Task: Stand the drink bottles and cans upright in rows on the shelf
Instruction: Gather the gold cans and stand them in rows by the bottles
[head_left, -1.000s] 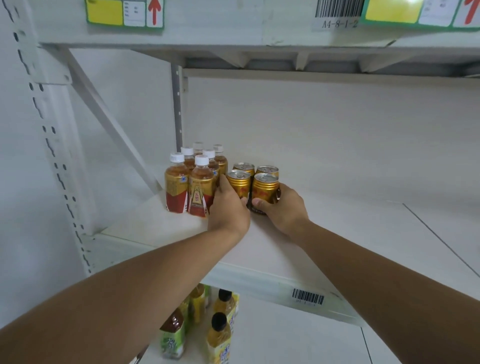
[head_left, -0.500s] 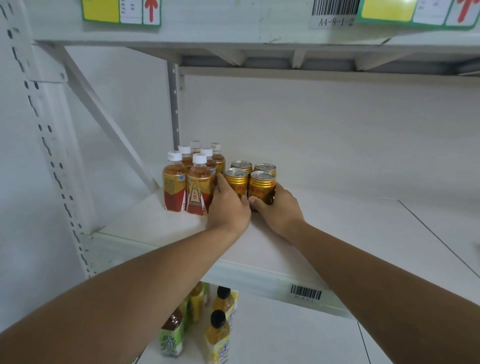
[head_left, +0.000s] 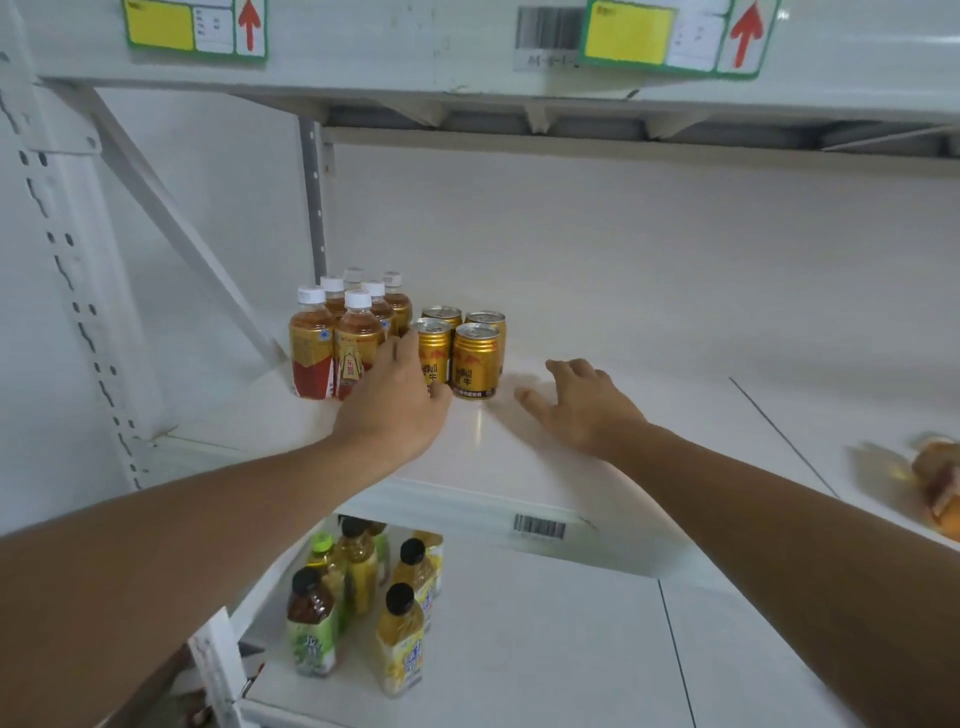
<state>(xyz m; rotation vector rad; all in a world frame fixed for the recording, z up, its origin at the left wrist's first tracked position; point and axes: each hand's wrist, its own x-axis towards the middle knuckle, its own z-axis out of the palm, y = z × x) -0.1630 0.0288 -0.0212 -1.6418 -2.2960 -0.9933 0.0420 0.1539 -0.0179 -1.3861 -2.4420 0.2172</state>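
Four gold drink cans (head_left: 462, 351) are stood upright in a two-by-two block toward the left of the white shelf (head_left: 649, 415), just beside six white-capped tea bottles (head_left: 345, 338) set upright in two rows. The left hand (head_left: 397, 405) is laid against the front-left can with its fingers loosely curled, nothing being gripped, while the right hand (head_left: 584, 405) is held apart from the cans just above the shelf, fingers spread open and empty. More bottles (head_left: 363, 597) are seen upright on the lower shelf (head_left: 545, 649)
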